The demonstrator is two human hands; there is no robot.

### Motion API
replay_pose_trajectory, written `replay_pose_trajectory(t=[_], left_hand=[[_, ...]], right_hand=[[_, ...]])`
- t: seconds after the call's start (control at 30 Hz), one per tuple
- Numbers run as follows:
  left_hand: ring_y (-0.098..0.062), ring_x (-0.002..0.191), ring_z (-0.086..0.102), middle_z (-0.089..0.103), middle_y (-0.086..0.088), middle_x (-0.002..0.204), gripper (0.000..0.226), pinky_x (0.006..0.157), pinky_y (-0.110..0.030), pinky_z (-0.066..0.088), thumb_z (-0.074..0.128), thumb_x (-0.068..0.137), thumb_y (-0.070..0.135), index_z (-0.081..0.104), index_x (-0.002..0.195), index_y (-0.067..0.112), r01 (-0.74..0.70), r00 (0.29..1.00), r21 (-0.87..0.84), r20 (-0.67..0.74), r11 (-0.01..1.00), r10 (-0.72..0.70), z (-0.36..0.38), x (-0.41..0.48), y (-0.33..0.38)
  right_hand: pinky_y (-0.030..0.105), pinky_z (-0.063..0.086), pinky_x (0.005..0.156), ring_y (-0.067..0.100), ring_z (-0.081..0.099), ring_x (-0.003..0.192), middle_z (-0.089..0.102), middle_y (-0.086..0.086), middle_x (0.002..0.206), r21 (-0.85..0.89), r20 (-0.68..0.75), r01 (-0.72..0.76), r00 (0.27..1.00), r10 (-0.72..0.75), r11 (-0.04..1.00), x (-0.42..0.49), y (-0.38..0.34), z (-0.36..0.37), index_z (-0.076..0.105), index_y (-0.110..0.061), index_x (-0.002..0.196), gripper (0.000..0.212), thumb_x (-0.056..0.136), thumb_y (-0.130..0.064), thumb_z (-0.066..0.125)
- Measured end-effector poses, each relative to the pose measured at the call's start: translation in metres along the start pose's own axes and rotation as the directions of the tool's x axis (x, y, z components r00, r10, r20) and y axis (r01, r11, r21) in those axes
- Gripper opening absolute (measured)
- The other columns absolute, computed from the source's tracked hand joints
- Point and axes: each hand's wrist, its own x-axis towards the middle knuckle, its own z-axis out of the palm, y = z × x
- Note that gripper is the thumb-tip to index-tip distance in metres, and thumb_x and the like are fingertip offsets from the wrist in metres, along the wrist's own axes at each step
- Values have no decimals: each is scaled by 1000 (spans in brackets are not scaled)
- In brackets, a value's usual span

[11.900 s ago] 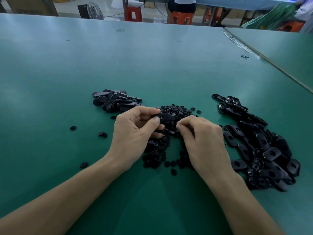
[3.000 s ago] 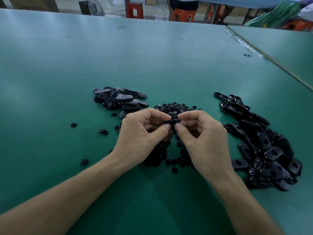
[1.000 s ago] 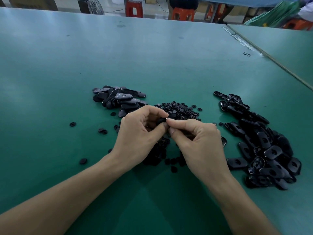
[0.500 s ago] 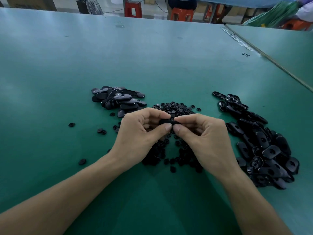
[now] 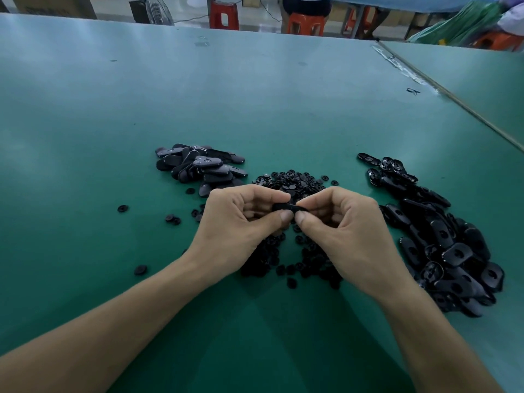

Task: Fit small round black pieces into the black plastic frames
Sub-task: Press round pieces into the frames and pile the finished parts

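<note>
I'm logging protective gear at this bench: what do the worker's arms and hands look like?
The left hand and right hand are bare: no gloves, rings or watch show. The left forearm and right forearm are uncovered to the picture's edge, with no sleeve in view.

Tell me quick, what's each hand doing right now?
Left hand: fingers curled, pinching one end of a black frame.
Right hand: fingers curled, pinching the other end of the same frame.

Green table [image 5: 255, 103], red stools [image 5: 224, 15], fan [image 5: 153, 12].
</note>
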Motion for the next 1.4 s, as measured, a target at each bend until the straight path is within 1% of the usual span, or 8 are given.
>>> replay_pose_trajectory(t=[0.13,0.37,0.63,0.83,1.03,1.1,1.2,1.4], left_hand=[[-14,73,74,78,-3,83,23,71,-20,58,82,76,8,77,92,24,9,1000,-11,24,1000,-9,0,-1,0],[-16,71,74,78,-7,84,23,69,-21,58,80,70,21,77,93,22,31,998,-49,47,998,-28,0,-1,-2],[-11,68,73,78,-3,79,22,68,-18,57,79,70,17,76,92,21,23,999,-37,50,999,-21,-1,1,-1],[-14,67,72,77,-5,76,27,68,-22,59,82,76,-4,78,84,21,5,1000,12,-5,1000,-5,-2,2,-2],[-17,61,70,75,-6,72,24,62,-28,61,81,77,-5,76,82,18,-34,996,92,-75,995,41,1,2,0],[-21,61,72,75,-6,72,21,62,-30,62,79,80,-4,75,86,16,-57,991,87,-115,995,67,-3,7,1],[-18,63,73,77,-2,76,19,65,-30,62,76,86,1,76,91,19,-70,970,99,-225,993,91,-18,20,5],[-10,60,71,76,7,70,17,57,-19,56,76,88,11,75,87,27,13,923,270,-374,963,92,-56,42,1]], right_hand=[[44,61,76,18,72,75,75,-3,77,21,47,-5,999,4,1000,0,2,-5,72,-25,82,14,84,-14,79],[38,61,73,15,72,73,75,-5,77,-1,53,-1,999,1,1000,1,3,-5,72,-29,85,13,84,-17,78],[30,56,60,14,65,64,71,-9,72,-87,-15,-11,1000,10,996,-1,-2,2,68,-25,80,13,84,-16,74],[38,60,69,15,70,71,74,-5,75,-35,2,-10,1000,10,999,-2,-2,1,72,-24,83,12,85,-13,76],[20,56,71,-1,69,72,74,-15,78,-143,-75,9,997,-19,990,-2,-5,0,76,-30,92,13,89,-17,72],[15,49,67,0,64,68,73,-12,79,-326,-201,-35,979,-33,945,-2,-3,-8,75,-27,100,15,93,-18,65],[26,42,78,19,58,86,66,4,100,-590,-297,-222,954,47,777,-2,2,-27,71,-18,110,22,93,-17,57],[36,40,78,27,45,97,49,5,103,-703,-290,-438,896,337,560,-5,-1,-42,62,-22,107,20,91,-35,57]])
